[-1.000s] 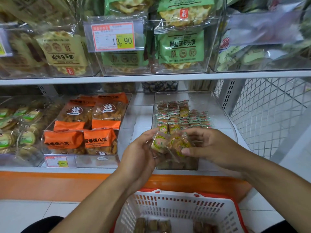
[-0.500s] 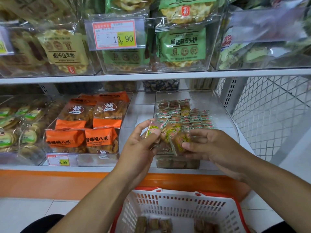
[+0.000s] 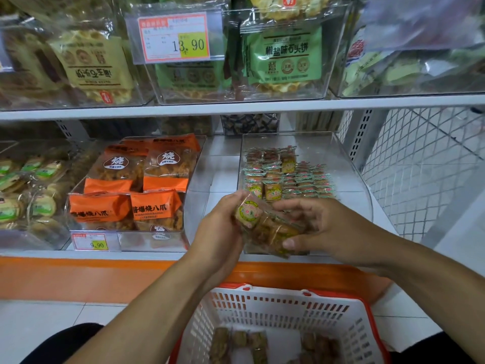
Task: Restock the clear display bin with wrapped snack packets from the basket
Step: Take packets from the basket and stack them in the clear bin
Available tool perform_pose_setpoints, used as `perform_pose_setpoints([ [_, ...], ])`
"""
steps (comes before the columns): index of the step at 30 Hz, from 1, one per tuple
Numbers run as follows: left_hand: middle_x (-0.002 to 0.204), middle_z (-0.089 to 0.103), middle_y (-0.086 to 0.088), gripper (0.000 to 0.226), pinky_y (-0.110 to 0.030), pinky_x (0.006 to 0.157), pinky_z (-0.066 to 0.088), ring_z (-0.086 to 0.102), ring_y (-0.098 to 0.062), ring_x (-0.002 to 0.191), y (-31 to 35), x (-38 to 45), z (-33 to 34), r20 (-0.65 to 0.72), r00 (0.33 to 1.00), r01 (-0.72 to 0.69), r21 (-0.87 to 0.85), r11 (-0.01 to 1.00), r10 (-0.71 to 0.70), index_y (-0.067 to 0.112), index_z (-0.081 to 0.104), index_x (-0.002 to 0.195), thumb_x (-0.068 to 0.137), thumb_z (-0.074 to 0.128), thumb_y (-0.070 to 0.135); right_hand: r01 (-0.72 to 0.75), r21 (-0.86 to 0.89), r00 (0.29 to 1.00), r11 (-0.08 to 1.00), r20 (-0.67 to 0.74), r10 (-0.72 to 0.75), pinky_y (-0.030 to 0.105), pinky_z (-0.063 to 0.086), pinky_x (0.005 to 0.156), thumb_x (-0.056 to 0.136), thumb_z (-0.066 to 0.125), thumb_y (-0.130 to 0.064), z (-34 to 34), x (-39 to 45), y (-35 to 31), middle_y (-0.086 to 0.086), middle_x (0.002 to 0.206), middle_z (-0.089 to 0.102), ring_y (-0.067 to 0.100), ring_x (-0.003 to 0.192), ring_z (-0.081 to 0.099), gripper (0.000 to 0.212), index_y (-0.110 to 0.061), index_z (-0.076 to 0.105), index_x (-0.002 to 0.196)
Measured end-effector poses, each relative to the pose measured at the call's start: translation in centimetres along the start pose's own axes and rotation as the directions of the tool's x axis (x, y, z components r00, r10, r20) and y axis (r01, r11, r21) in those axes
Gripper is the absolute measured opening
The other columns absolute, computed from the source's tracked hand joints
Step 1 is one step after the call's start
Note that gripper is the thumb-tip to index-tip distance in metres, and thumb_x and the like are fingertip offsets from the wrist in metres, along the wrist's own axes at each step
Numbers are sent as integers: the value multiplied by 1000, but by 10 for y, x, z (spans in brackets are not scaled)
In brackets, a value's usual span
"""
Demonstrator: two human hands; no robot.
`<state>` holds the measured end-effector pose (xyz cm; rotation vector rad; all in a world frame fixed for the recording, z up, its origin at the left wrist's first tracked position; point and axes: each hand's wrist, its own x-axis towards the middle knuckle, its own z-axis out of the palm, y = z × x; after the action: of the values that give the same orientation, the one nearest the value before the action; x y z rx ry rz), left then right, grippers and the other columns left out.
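Both hands clamp one bundle of snack packets (image 3: 270,227) at frame centre: left hand (image 3: 220,232) and right hand (image 3: 333,229) fingers curled round it, its long axis running left-right, display bin (image 3: 364,195) just behind, basket (image 3: 288,303) below.

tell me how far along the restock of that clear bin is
Partway. Done: rows of wrapped snack packets already lie in the back of the clear display bin. In hand: the left hand and right hand together hold a bunch of packets at the bin's front edge, not yet placed. Left: the bin's front looks unfilled, and more packets lie in the basket below.
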<state>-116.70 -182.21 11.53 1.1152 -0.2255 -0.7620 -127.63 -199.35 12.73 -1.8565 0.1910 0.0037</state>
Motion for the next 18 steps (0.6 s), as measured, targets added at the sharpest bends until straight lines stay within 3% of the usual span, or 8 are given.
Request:
perform_pose_setpoints([
  [3,111,67,-30,12,-39,77,54,70,-34,94,3,3,-1,-120,991,-57,44,997,62,6,56,103,103,45,10,11,-104,1000,995,6,-10,42,55,100,76,88,-16,-5,-2,-5,-8,113,75,11,107,70,45,-34,72,114],
  [5,111,67,-33,4,-44,82,56,70,-38,98,1,3,-4,-178,978,-65,252,966,112,11,54,99,102,54,12,44,-210,999,977,-5,-46,42,55,98,76,88,-25,-6,-3,-8,-15,109,74,5,103,69,41,-40,72,110],
  [7,109,67,-35,28,-54,92,54,71,-38,95,-4,0,-8,-123,979,-89,459,884,163,12,53,103,92,72,29,79,-319,996,944,-3,-85,41,56,94,74,88,-33,-6,-4,-11,-22,108,71,1,101,68,41,-46,69,108],
  [8,103,70,-31,39,-52,90,54,72,-32,86,-5,-2,-8,-87,978,-120,503,856,189,12,53,103,85,78,36,88,-354,995,931,-3,-95,41,56,93,73,87,-37,-3,-4,-12,-22,108,71,1,100,68,42,-48,67,108],
  [10,87,76,-18,46,-42,73,54,69,-19,71,-7,-4,-7,-70,966,-171,557,813,251,11,58,95,76,83,45,93,-367,994,925,-10,-104,45,56,91,70,84,-41,2,-3,-11,-18,107,71,4,99,68,42,-46,66,107],
  [12,72,74,-8,50,-27,61,49,64,-10,62,-9,-3,-7,-58,961,-182,609,772,272,10,71,84,70,81,57,87,-308,995,947,-14,-96,50,56,90,70,83,-31,7,-2,-7,-11,104,74,10,98,71,40,-39,67,106],
  [15,71,73,-1,62,-15,63,47,62,-4,61,-5,2,-9,-1,980,-172,517,839,201,10,80,81,75,72,72,49,-201,997,978,-42,-59,45,57,91,73,87,-13,9,-1,2,-8,102,75,11,98,72,40,-31,66,103],
  [18,84,77,-1,50,-15,68,51,70,-7,75,3,3,-9,122,985,-158,328,931,124,15,83,91,89,57,57,-60,40,997,997,-46,62,36,59,85,74,88,-7,5,1,5,4,108,75,21,101,72,41,-23,68,106],
])
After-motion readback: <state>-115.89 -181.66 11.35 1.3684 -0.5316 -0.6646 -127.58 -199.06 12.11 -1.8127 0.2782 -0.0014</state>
